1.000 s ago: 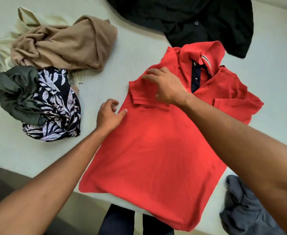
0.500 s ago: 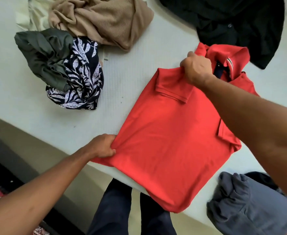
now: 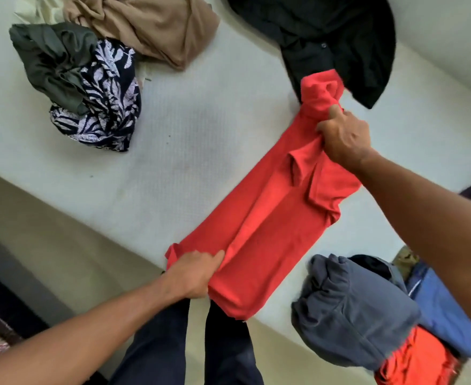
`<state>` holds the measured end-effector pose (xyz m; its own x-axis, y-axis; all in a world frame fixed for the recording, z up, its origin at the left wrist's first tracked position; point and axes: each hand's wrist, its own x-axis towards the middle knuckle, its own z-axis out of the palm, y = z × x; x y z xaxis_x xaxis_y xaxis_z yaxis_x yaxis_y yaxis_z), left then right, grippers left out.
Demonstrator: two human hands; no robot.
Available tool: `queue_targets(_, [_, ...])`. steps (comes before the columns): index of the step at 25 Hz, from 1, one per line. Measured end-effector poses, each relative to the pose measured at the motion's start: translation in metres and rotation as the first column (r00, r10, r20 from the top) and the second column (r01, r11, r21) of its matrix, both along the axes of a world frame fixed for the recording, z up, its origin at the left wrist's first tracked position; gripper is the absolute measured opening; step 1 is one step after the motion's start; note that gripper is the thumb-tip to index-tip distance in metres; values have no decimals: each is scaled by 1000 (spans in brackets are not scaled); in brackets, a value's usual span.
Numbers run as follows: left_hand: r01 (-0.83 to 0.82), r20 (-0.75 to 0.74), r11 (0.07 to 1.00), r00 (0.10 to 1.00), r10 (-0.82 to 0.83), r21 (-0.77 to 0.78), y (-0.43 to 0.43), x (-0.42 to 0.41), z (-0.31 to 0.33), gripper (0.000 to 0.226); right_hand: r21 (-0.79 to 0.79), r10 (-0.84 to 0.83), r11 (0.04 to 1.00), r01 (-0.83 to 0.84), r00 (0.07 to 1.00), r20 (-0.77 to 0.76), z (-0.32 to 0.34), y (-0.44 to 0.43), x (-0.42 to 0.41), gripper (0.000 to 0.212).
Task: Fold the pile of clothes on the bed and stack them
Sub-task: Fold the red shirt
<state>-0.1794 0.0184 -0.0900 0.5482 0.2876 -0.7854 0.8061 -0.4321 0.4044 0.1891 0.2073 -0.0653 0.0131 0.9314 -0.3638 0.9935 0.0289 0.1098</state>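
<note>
Down at the near edge of the bed (image 3: 201, 140), the left hand (image 3: 192, 276) has the hem of the red shirt (image 3: 270, 223) gripped, fingers closed on the cloth. Just beside that end, to the right, a grey garment (image 3: 351, 315) tops what looks like the finished stack.

From the hem the shirt runs away up the mattress in 1 long narrow band, sleeves turned in. It looks like soft, light knit with no stiffness, so it should sag and wrinkle wherever it goes slack. That makes 2 holds at opposite ends the sensible way to take it.

Further up, the right hand (image 3: 345, 137) bunches the shoulder end in a closed fist. The collar flops past the knuckles onto the black shirt (image 3: 326, 37). So the shirt is strung between the 2 hands, its middle resting on the bed.

Far left, the unfolded pile (image 3: 95, 79) waits.
</note>
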Motion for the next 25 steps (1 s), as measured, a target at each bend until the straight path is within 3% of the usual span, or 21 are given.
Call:
queue_targets(5, [-28, -69, 997, 997, 23, -65, -77, 69, -20, 62, -26, -131, 991, 132, 991, 22, -21, -81, 59, 39])
queue_targets(10, [-108, -86, 964, 992, 89, -244, -129, 88, -55, 49, -148, -368, 921, 361, 930, -19, -63, -119, 79, 85])
queue_targets(12, [-234, -96, 936, 972, 216, -263, -129, 81, -58, 41, -139, -441, 893, 427, 894, -84, -67, -132, 74, 81])
queue_targets(15, [-449, -81, 890, 893, 443, -81, -97, 71, -63, 23, 36, -568, 802, 596, 779, -265, -58, -161, 51, 62])
queue_targets(18, [-631, 16, 764, 772, 635, 135, -55, 50, -63, 13, 29, -604, 653, 757, 544, -583, -56, -214, -3, 52])
queue_targets(20, [-602, 93, 752, 793, 601, 270, -37, 35, -67, 27, -86, -613, 582, 808, 366, -700, -68, -261, -54, 47])
queue_targets(21, [-545, 93, 773, 832, 547, 326, -36, 30, -67, 36, -185, -664, 497, 848, 234, -710, -74, -286, -81, 47])
queue_targets(23, [-479, 46, 792, 864, 501, 378, -40, 23, -68, 49, -406, -747, 223, 886, -112, -655, -85, -334, -134, 56])
queue_targets(24, [-485, 30, 785, 857, 515, 385, -43, 20, -70, 54, -485, -753, 108, 868, -248, -610, -87, -354, -160, 63])
queue_targets(25, [-517, 29, 769, 836, 548, 376, -46, 18, -70, 57, -522, -750, 47, 852, -315, -581, -88, -371, -181, 70])
